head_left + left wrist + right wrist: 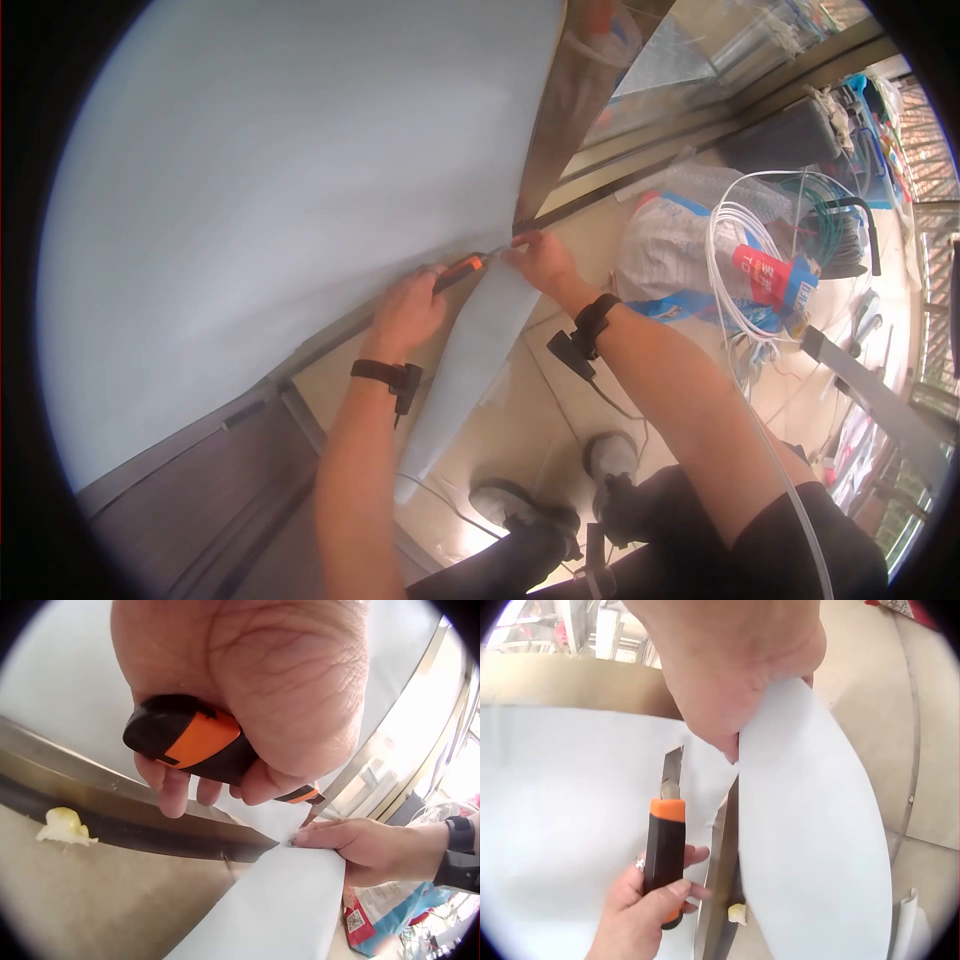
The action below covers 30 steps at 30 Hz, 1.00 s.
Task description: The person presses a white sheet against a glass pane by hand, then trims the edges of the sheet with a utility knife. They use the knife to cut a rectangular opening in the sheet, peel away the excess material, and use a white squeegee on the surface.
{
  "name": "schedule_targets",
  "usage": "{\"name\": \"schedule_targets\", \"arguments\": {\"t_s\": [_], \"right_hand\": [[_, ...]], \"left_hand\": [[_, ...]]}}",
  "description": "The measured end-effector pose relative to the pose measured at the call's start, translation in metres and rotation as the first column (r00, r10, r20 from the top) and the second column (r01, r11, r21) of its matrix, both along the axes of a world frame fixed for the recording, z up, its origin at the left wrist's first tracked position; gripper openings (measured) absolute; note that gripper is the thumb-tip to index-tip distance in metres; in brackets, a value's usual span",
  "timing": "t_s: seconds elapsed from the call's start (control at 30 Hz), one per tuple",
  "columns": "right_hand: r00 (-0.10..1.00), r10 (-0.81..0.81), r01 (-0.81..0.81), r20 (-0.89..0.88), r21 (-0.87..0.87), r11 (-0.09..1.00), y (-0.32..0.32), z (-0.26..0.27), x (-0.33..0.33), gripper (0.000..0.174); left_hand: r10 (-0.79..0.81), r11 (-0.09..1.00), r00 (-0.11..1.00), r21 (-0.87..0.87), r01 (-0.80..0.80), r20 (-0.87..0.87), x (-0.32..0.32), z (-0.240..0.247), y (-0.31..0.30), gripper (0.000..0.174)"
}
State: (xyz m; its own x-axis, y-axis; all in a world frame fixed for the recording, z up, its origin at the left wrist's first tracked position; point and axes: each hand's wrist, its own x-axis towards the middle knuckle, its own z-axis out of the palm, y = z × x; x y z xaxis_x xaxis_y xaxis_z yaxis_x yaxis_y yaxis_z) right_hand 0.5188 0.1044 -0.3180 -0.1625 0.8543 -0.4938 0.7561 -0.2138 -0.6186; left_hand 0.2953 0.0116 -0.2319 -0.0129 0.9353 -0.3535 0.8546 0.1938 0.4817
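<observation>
My left hand (pixel 408 312) grips an orange-and-black utility knife (pixel 458 272) (pixel 196 745) (pixel 665 851), its blade against a large white film sheet (pixel 270 190) stuck on a framed panel. My right hand (pixel 540 262) (pixel 352 844) pinches the loose cut strip of film (pixel 470 355) (pixel 274 907) (pixel 810 840) just beyond the blade tip, and the strip hangs down toward the floor. The blade (pixel 672 774) points at the right hand's fingers, a short gap away.
A metal frame rail (pixel 112 806) runs under the film edge, with a yellowish blob (pixel 64 826) on it. On the tiled floor to the right lie a printed bag (pixel 670 260), coils of white cable (pixel 745 270) and tools. My shoes (pixel 525 510) stand below.
</observation>
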Motion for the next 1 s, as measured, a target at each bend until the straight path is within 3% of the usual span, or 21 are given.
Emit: {"name": "schedule_targets", "arguments": {"t_s": [0.07,0.2,0.27,0.5,0.6,0.67,0.8,0.87,1.0], "right_hand": [[0.975,0.067,-0.078,-0.213,-0.045,0.996,0.003,-0.006,0.011,0.036],[0.937,0.072,-0.123,-0.342,-0.131,0.984,-0.002,-0.005,0.027,0.032],[0.894,-0.038,-0.017,-0.447,-0.12,0.993,-0.01,0.002,0.025,0.027],[0.927,-0.012,-0.089,-0.374,-0.25,0.964,-0.017,0.015,0.014,0.026],[0.929,-0.01,-0.082,-0.369,-0.234,0.969,-0.025,0.011,0.012,0.026],[0.904,-0.071,0.06,-0.421,-0.039,0.997,-0.034,0.001,0.007,0.028],[0.916,0.018,-0.052,-0.401,-0.075,0.996,-0.036,0.032,-0.001,0.034],[0.919,-0.136,0.072,-0.37,-0.182,0.981,-0.038,0.032,-0.005,0.037],[0.874,-0.23,0.178,-0.428,-0.159,0.971,-0.05,0.014,-0.007,0.034]], "left_hand": [[0.014,1.0,1.0,0.001,-0.014,0.023,0.001,0.002,-0.003,0.04],[-0.019,1.0,0.999,-0.022,0.02,0.049,0.004,0.006,-0.007,0.038],[-0.028,1.0,0.998,-0.003,0.028,0.054,0.01,0.006,-0.009,0.038],[-0.017,0.999,0.999,-0.05,0.02,0.048,0.017,0.009,-0.006,0.038],[-0.033,0.999,0.998,-0.005,0.033,0.045,0.016,0.002,-0.006,0.039],[-0.017,1.0,0.998,-0.001,0.017,0.064,0.018,0.002,-0.002,0.039],[-0.024,1.0,0.997,-0.01,0.025,0.078,0.022,0.006,0.002,0.038],[-0.008,1.0,0.995,-0.024,0.011,0.094,0.02,0.001,-0.001,0.038],[-0.045,0.999,0.995,-0.023,0.047,0.089,0.01,0.0,-0.003,0.037]]}}
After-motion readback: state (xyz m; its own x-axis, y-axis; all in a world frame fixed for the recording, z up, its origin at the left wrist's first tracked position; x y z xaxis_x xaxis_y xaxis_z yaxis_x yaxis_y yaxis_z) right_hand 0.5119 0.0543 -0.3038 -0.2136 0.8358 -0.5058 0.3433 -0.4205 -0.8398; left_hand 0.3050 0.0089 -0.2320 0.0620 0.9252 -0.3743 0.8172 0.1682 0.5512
